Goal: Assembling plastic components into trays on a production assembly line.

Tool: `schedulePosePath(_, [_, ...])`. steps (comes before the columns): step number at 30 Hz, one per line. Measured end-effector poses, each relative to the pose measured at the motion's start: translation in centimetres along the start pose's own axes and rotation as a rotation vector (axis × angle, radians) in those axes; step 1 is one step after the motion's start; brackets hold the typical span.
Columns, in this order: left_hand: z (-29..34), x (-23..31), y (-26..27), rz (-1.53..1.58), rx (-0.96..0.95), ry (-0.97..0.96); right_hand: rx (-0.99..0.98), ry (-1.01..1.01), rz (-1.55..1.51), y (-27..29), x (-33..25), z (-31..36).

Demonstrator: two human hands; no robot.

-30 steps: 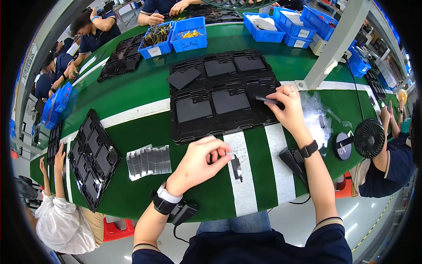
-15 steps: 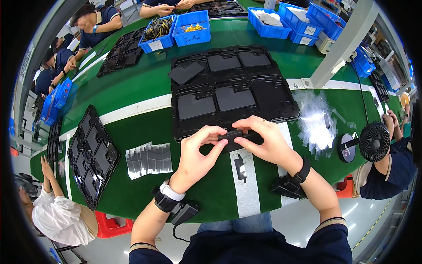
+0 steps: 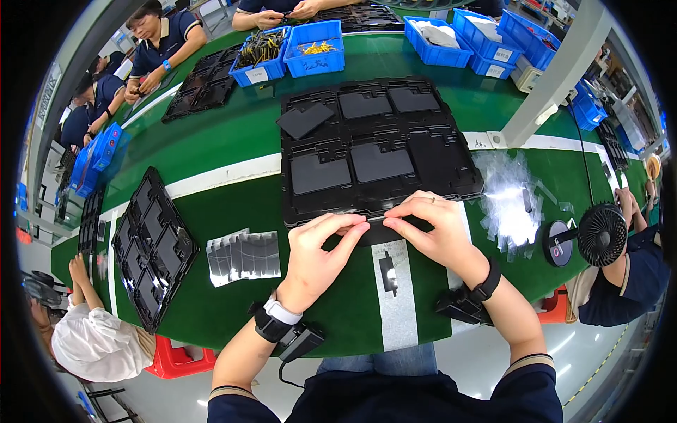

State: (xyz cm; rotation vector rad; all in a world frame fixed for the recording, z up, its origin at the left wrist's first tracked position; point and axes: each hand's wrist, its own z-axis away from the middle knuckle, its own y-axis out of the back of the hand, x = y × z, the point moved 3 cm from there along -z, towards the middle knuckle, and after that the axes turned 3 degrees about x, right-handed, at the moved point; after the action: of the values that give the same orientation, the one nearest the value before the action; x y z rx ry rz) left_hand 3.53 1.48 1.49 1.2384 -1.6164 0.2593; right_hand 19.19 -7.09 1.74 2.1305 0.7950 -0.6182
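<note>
In front of me, my left hand (image 3: pixel 316 255) and my right hand (image 3: pixel 436 233) pinch a small black flat panel (image 3: pixel 376 235) by its top edge, thumbs and forefingers almost meeting. The fingers partly cover it, and a thin light edge shows between them. Just beyond is a large black compartment tray (image 3: pixel 289 210). Dark grey flat panels (image 3: pixel 321 173) lie in most of its compartments, and one panel (image 3: pixel 305 120) rests askew at the far left. Below my hands, a small black strip-shaped piece (image 3: pixel 388 273) lies on a white band of the table.
Overlapping dark film sheets (image 3: pixel 243 258) lie left of my hands. Clear film scraps (image 3: pixel 513 211) are heaped at right, near a small black fan (image 3: pixel 601 234). Another black tray (image 3: pixel 152 247) lies far left. Blue bins (image 3: pixel 315 63) and a grey post (image 3: pixel 546 88) stand beyond; co-workers sit around.
The held panel has tipped, so its face shows less and a thin edge shows. My fingertips have come closer together along it. The view has shifted slightly.
</note>
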Motion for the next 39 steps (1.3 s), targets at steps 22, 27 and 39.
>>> schedulePosePath(22, [1.0,-1.6,-1.3,0.561,-0.309,0.407,-0.163,-0.378,-0.45,-0.7,0.5,0.8])
schedulePosePath(27, [1.0,-1.0,-1.1,0.679,-0.398,0.435,-0.204,-0.405,-1.067,-0.3,0.7,0.8])
schedulePosePath(39, [1.9,0.2,-1.5,0.811,-0.548,0.419,-0.35,-0.42,-1.456,-1.8,0.7,1.2])
